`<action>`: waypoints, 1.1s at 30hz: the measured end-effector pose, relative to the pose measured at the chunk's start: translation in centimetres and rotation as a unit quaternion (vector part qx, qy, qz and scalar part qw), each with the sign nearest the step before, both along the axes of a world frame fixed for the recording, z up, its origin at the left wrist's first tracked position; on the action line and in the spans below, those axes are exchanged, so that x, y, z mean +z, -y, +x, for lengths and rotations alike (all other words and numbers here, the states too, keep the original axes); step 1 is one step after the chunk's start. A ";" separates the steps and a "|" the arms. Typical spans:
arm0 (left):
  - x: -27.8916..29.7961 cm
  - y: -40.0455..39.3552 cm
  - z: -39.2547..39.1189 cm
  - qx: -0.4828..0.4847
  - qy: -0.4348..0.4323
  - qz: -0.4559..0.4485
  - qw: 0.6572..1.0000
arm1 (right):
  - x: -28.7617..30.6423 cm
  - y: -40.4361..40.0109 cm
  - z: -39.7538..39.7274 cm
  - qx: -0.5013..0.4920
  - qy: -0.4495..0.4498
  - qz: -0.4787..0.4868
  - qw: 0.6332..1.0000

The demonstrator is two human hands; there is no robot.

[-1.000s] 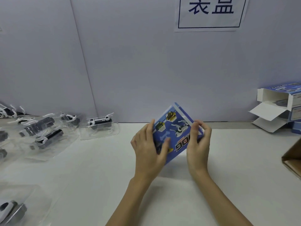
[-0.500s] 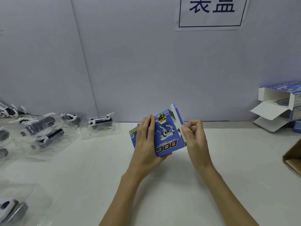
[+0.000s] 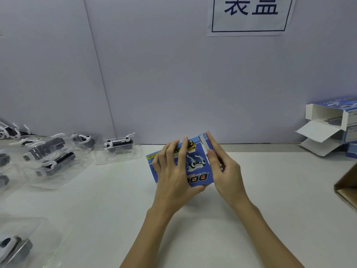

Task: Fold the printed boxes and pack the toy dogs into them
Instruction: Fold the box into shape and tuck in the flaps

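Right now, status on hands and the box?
Left hand grips blue box. Right hand presses its white end flap. Bagged toy dogs untouched, left. Nothing blocking.

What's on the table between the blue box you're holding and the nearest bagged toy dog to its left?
Nothing: in the head view, only bare white table lies between the blue box, held in the left hand, and that bagged toy dog.
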State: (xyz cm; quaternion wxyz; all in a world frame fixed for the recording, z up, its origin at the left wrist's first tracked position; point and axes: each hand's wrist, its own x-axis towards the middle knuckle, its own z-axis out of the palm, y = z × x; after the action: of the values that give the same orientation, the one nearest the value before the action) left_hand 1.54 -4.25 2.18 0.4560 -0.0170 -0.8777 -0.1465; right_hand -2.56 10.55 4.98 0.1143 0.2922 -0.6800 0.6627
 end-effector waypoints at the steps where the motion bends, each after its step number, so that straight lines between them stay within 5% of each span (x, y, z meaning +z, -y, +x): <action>1: 0.0 -0.1 0.0 0.002 0.000 0.000 1.000 | -0.1 -0.1 0.0 0.000 -0.002 0.001 1.000; 33: 0.4 -0.7 0.4 0.016 -0.022 0.004 1.000 | -0.6 0.2 -0.5 0.081 0.034 0.030 0.996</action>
State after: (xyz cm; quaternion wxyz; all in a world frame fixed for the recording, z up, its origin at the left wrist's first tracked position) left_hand 1.95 -3.56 2.56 0.4779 -0.0047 -0.8668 -0.1423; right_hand -3.05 10.38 4.34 0.0285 0.3269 -0.6769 0.6588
